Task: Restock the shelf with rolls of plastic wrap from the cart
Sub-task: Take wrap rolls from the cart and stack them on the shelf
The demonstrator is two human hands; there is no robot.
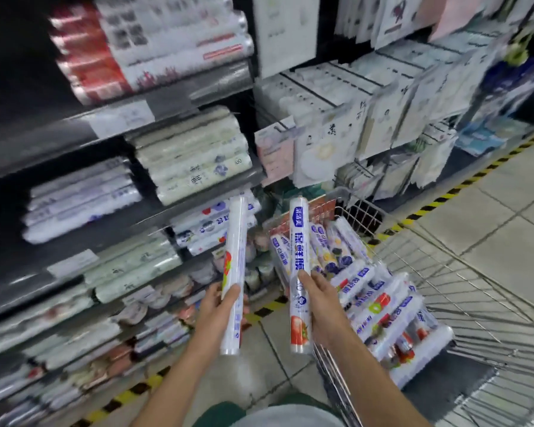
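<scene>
Between shelf (43, 140) front edge and cart (361, 208) rim, open aisle: left hand (218, 306) grips left roll (236, 251), right hand (322, 306) grips right roll (299, 257) (each grip curled round the lower half), long axes parallel, pointing away

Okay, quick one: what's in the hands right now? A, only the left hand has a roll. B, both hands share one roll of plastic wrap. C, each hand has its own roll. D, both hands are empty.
C: the left hand grips one roll and the right hand grips a second roll, both held roughly upright.
</scene>
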